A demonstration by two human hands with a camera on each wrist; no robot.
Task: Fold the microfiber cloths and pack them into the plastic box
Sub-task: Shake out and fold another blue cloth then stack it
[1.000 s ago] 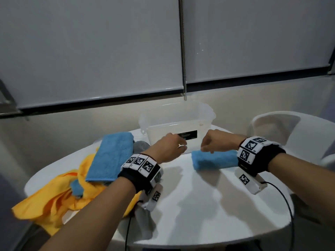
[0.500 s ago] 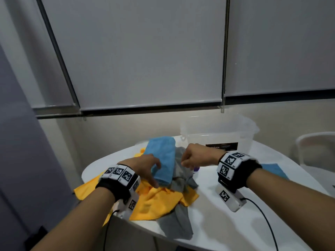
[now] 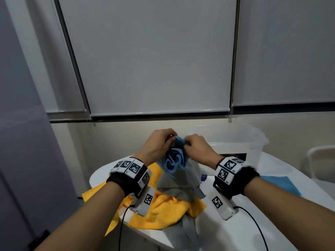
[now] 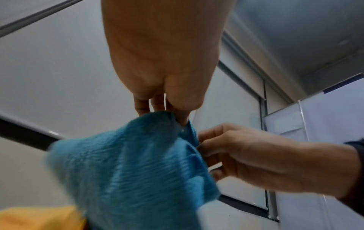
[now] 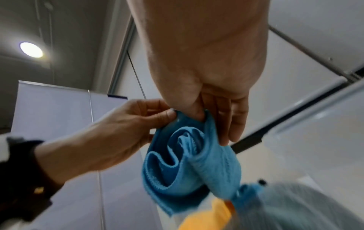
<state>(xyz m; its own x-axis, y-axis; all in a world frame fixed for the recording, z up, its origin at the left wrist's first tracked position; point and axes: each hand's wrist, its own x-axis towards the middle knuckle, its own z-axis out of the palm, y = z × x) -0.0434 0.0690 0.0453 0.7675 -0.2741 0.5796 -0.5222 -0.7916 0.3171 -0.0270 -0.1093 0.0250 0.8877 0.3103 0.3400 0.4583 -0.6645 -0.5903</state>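
Note:
A blue microfiber cloth [image 3: 175,160] [image 4: 133,169] [image 5: 189,161] hangs bunched in the air above the pile. My left hand [image 3: 167,140] [image 4: 173,115] [image 5: 167,115] pinches its top edge on the left. My right hand [image 3: 186,144] [image 4: 202,144] [image 5: 199,116] pinches the same edge right beside it. Below lie a grey cloth [image 3: 181,180] and a yellow cloth [image 3: 163,211] in a heap on the white round table [image 3: 272,223]. The clear plastic box [image 3: 235,140] stands behind my right hand. A folded blue cloth [image 3: 282,183] lies flat at the right.
A white chair [image 3: 322,158] stands at the far right edge of the table. Part of the grey cloth [image 3: 188,232] hangs over the table's front edge. Roller blinds and a wall close off the back. Cables run from both wrist units.
Both hands have lifted the blue cloth off the pile and come together at its top edge. A second ago they were at the box front; the head has turned left.

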